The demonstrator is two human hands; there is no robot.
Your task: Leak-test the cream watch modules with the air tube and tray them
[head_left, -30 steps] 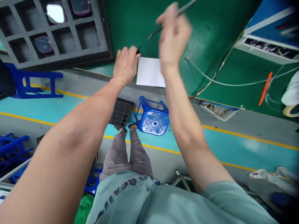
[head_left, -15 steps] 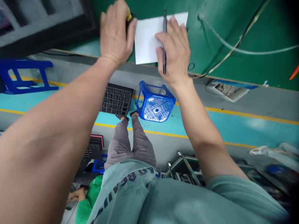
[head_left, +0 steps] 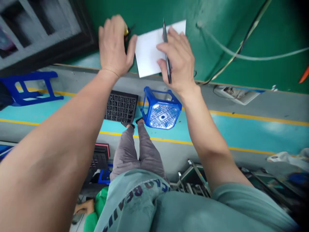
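Observation:
My left hand (head_left: 114,46) is on the green workbench (head_left: 149,11), its fingers curled over a small yellow and black tool (head_left: 126,32) that is mostly hidden. A thin dark tip pokes out beyond them, and the thumb reaches the left edge of a white sheet of paper (head_left: 147,53). On the sheet's right part lies my right hand (head_left: 180,59). It holds a dark pen (head_left: 165,38) across thumb and forefinger, one end pointing away from me and the other at the palm. The other fingers rest on the paper, tips bent.
A grey partitioned tray (head_left: 60,22) stands at the bench's left. A pale tube (head_left: 231,51) and cable (head_left: 243,42) cross its right side. Below are a blue stool (head_left: 164,112), a black grid tray (head_left: 120,106) and a box (head_left: 241,96). Someone's green sleeve (head_left: 100,199) shows behind me.
The view has shifted a little. The paper has turned slightly, its left side coming nearer to me. My left hand and the yellow and black tool have also come slightly nearer.

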